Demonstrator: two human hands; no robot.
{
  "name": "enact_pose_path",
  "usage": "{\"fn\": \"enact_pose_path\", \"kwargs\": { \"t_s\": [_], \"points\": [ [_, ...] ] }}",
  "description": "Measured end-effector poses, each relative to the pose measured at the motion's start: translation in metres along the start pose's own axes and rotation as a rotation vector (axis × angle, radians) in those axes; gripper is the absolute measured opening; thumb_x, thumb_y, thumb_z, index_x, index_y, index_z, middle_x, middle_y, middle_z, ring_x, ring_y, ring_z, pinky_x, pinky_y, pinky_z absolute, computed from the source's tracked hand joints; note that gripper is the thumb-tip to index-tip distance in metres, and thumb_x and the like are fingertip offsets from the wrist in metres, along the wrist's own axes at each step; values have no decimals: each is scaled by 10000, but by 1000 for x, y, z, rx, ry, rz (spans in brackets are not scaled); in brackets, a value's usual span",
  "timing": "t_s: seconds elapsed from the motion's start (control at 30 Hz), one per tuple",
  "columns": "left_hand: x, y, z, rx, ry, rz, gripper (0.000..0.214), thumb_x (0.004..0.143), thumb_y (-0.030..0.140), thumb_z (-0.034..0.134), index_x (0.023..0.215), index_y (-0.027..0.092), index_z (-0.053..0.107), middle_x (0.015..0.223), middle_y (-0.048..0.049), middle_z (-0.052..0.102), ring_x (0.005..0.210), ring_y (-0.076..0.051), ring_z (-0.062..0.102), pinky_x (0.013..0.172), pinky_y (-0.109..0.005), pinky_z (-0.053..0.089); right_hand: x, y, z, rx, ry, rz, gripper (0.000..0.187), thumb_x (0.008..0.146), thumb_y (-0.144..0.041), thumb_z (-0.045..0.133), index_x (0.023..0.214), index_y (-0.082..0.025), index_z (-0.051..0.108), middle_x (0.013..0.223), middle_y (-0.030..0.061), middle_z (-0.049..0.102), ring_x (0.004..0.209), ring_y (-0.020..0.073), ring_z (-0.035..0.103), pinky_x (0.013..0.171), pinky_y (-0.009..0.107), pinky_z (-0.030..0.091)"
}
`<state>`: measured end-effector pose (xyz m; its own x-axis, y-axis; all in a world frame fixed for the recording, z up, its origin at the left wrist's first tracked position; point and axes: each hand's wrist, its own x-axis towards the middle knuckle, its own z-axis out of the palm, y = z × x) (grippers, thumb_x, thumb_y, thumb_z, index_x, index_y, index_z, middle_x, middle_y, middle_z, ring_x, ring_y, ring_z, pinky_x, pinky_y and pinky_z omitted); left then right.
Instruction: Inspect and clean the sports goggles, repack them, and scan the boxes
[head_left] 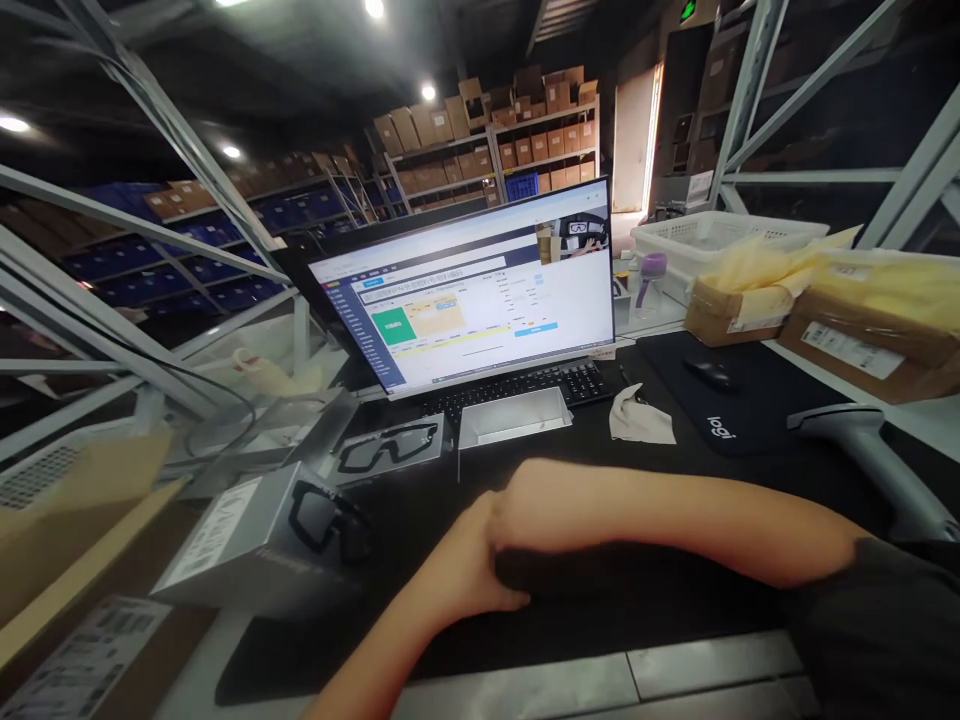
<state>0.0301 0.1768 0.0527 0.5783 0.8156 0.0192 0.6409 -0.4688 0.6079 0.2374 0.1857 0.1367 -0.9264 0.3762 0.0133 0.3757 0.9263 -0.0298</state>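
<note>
My left hand [469, 560] and my right hand [532, 505] meet over the black desk mat [637, 600]. The right fingers are curled, with their tips hidden against the left hand. The left thumb points to the right along a dark patch below the right hand; whether a black item is held there I cannot make out against the mat. Beyond the hands stands an open, shallow silver box part [516, 418]. To its left lies a silver box lid [394, 446] with sports glasses pictured on it. A silver glasses box [255, 540] stands nearer, at the left.
A monitor [480, 300] and keyboard [517, 388] stand behind. Crumpled paper [641, 418], a mouse [707, 373] and a barcode scanner [877, 450] are to the right. Cartons [862, 335] with yellow packaging line the back right; an open carton [82, 560] is at the left.
</note>
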Motion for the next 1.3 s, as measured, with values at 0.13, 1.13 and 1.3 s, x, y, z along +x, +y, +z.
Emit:
{"fn": "enact_pose_path", "kwargs": {
  "t_s": [0.13,1.13,1.3],
  "points": [
    [-14,-23,10,-125,229,-48,1048,471,421,942,1396,214,494,1411,-158,530,1336,-407,492,1156,-591,372,22,5,24,39,184,0,118,919,-99,641,850,-172,703,864,16,754,706,156,667,548,258,394],
    [-32,18,19,155,289,118,1070,620,60,659,1561,316,218,1441,-139,378,1331,-343,472,1112,-517,460,-43,69,20,922,542,455,379,928,-484,559,803,-153,693,737,47,685,669,175,640,645,275,497],
    [-23,20,29,493,610,120,1110,578,44,636,1576,301,224,1366,-163,436,1238,-391,508,1038,-573,481,-63,54,12,823,456,343,761,891,-513,667,1526,-207,380,1550,144,414,1332,276,509,1073,421,452]
  ]
}}
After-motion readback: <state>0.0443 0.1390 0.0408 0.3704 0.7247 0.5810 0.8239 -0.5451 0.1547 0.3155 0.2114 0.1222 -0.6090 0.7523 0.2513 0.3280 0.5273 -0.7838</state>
